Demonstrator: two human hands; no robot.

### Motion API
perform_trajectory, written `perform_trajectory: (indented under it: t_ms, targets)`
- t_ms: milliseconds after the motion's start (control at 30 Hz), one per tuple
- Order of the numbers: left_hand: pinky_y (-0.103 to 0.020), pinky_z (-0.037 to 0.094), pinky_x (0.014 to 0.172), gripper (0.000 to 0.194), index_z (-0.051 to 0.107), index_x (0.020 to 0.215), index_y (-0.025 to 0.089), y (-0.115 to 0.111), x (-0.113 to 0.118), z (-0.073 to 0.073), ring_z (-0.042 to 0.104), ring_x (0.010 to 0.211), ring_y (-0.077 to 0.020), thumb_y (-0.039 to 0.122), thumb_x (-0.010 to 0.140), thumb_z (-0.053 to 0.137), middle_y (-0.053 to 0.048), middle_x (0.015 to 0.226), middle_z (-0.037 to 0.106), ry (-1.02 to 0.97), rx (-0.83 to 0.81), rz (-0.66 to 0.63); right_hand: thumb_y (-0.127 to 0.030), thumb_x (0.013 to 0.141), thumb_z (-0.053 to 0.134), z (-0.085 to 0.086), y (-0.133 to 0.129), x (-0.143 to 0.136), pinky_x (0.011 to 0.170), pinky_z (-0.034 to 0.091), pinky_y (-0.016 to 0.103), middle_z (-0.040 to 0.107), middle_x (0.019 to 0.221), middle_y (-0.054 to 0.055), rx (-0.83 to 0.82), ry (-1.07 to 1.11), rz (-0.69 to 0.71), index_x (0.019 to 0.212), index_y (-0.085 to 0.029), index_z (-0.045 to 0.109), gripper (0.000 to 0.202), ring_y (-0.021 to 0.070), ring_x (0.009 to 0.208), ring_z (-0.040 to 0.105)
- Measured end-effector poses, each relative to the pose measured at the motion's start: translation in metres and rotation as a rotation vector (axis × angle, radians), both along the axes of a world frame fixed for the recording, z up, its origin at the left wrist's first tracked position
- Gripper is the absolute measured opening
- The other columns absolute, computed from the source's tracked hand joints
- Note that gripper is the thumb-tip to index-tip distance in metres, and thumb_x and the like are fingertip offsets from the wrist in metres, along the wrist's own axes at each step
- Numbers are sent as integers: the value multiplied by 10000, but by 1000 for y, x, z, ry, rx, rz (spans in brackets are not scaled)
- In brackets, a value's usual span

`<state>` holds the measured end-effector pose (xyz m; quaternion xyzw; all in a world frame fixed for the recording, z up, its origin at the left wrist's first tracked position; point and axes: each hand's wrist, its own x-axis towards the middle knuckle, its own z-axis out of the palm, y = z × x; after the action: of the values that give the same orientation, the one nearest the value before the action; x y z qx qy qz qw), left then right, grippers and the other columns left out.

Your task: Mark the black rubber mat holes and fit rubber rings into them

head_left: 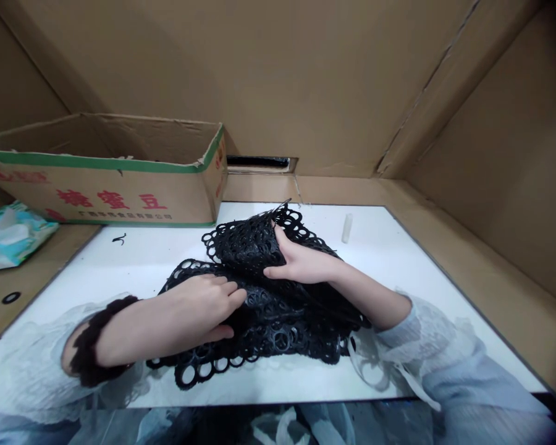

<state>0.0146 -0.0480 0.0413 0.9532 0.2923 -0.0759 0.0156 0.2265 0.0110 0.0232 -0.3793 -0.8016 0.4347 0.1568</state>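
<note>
A black openwork piece of fabric made of linked rings (278,340) lies bunched over the white board. My right hand (303,256) grips a raised fold of it, thumb apart from the fingers, whose tips are hidden behind the fold. To the left, my left hand (215,303) rests over the lower part of the fabric with its fingers curled; what is between them, if anything, is hidden.
An open cardboard box with a green rim (97,163) stands at the back left, beside a tissue pack (16,238). A small clear tube (347,228) lies behind the fabric at right. Black scrap (119,238) and a black ring (11,298) lie at left. Cardboard walls surround the board.
</note>
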Motion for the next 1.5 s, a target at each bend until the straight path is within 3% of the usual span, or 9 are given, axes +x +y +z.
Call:
perform_trajectory:
  t_ms: [233,433,600,700,833,1000,1200,1367,1500]
  targets:
    - [-261,366,605,95,506,741,204,0,-12,7,507,646,-142,123,790,499,13,711,554,-41,-22,-26,-341,723,627,-1,1,2,1118,123,359,-24,1482,169,-43,6,6,1332,-65,-291,1136,228,1360,132]
    - [-354,402,680,165,534,749,153,8,-4,2,525,649,-195,66,805,406,-37,669,554,-70,519,108,-501,522,749,-1,-7,-2,1113,115,404,-83,1469,202,-60,-35,33,1308,-68,-329,1402,292,1361,67]
    - [-353,401,830,133,536,933,133,12,3,5,516,949,-228,120,839,442,-106,983,573,-356,682,47,-302,719,623,-2,-8,-4,1110,150,401,6,1480,182,-22,-5,28,1316,-74,-319,1138,264,1348,169]
    - [-302,416,683,96,519,850,158,7,2,8,530,773,-187,252,841,505,-56,815,570,-377,507,87,-246,739,587,-2,-2,-1,1117,130,364,-32,1483,166,-8,17,22,1333,-64,-290,1074,231,1360,129]
    - [-277,382,562,287,505,772,175,1,0,2,534,636,-169,389,691,679,-7,699,558,-52,91,16,-264,743,585,-3,0,1,1112,158,389,-22,1480,177,-37,-3,-5,1344,-67,-272,1066,248,1351,167]
    - [-285,393,597,343,502,849,176,2,-3,-9,558,696,-192,292,627,736,-13,776,578,35,15,19,-268,740,591,-2,-2,-1,1109,171,384,0,1481,178,-50,-6,-3,1341,-72,-282,1078,248,1340,206]
    - [-251,369,574,88,512,809,207,4,-13,-1,541,659,-145,188,761,583,11,739,573,-51,-63,-25,-299,747,592,-3,-2,1,1101,194,375,72,1474,194,-55,3,14,1328,-50,-297,1091,248,1330,232]
    - [-304,386,619,169,520,719,181,7,-9,5,517,589,-158,77,812,424,-9,645,554,-30,281,50,-475,554,741,-2,-6,-1,1114,107,383,-73,1470,201,-58,-16,49,1312,-60,-325,1373,273,1364,64]
    - [-354,405,750,123,552,845,141,11,0,7,547,798,-217,86,814,447,-77,838,594,-181,655,88,-370,641,704,-1,-9,-4,1088,207,425,87,1463,222,-70,-27,31,1302,-71,-344,1275,296,1319,244]
